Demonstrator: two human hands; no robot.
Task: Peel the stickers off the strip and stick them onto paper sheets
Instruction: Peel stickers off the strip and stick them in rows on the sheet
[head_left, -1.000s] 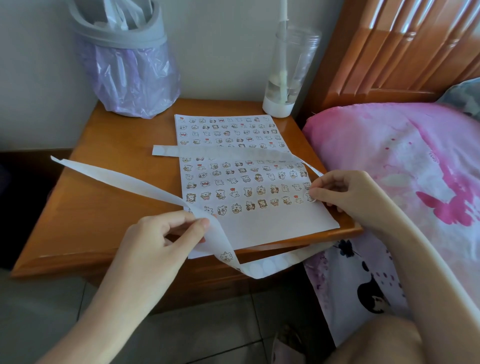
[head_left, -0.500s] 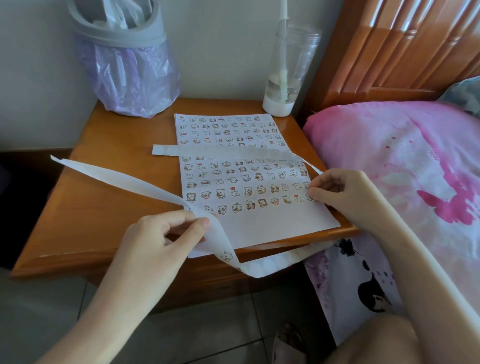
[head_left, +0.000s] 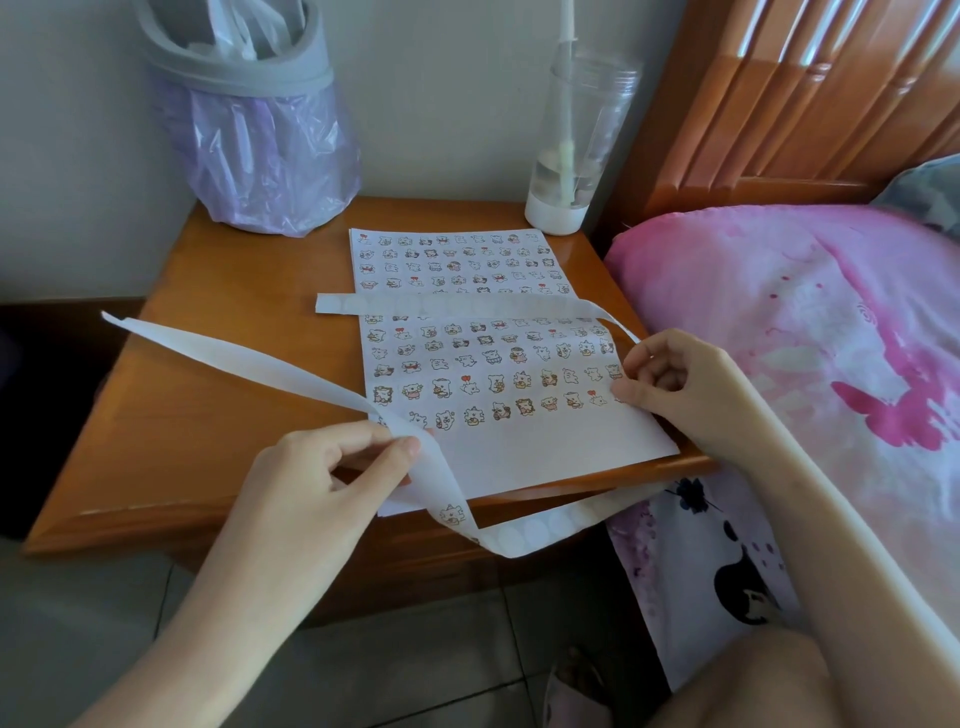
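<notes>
Beside a pink bed (head_left: 779, 322), a wooden table (head_left: 208, 415) holds a paper sheet (head_left: 519, 447) full of stickers (head_left: 470, 387). Left hand (head_left: 322, 483) pinches the long white strip (head_left: 249, 358) by the front edge. Right hand (head_left: 680, 384) has curled fingers touching the sheet, maybe holding a sticker.

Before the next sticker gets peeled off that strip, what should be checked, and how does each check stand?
1. Strip held: ok, the left hand pinches the strip between thumb and fingers.
2. Sticker available: ok, one sticker sits on the strip just below that grip.
3. Room on the paper sheet: ok, a blank band runs along its near edge.
4. Right hand free: cannot tell, its curled fingers rest at the sheet's right edge; whether they pinch anything is hidden.
5. Sheet supported: not ok, its near left corner overhangs the nightstand.
</notes>
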